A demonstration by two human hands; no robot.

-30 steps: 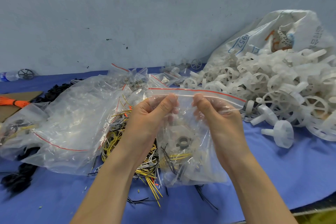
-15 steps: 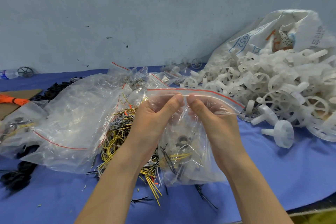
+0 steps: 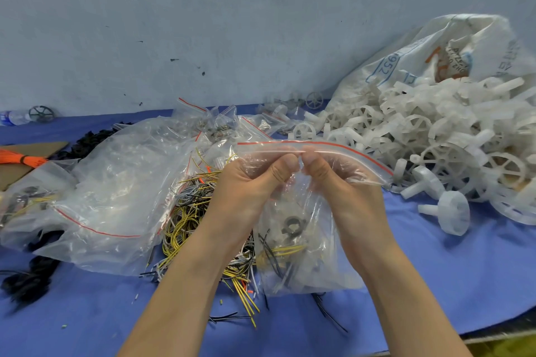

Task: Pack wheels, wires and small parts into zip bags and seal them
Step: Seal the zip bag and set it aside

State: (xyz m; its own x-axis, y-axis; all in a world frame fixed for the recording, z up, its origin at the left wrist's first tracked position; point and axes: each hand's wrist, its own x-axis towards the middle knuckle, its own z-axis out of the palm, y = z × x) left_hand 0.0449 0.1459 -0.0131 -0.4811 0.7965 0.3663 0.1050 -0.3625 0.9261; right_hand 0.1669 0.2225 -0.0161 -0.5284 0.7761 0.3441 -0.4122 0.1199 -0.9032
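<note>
A clear zip bag (image 3: 304,255) with a red line along its top hangs upright in front of me, its bottom resting on the blue table. Inside it lie a dark wheel, yellow and black wires and small pale parts. My left hand (image 3: 249,185) and my right hand (image 3: 345,188) both pinch the zip strip near its middle, thumbs side by side and almost touching. The strip bows upward and runs off to the right past my right hand.
Loose yellow, black and white wires (image 3: 191,211) lie under my left wrist. Empty and filled clear bags (image 3: 116,197) spread to the left. A heap of white plastic wheels (image 3: 435,148) spills from a white sack (image 3: 429,58) on the right. Black parts (image 3: 26,278) sit at the left edge.
My two thumbs have slid along the zip strip toward each other, from a gap apart to nearly touching. The bag's top has risen slightly and bowed.
</note>
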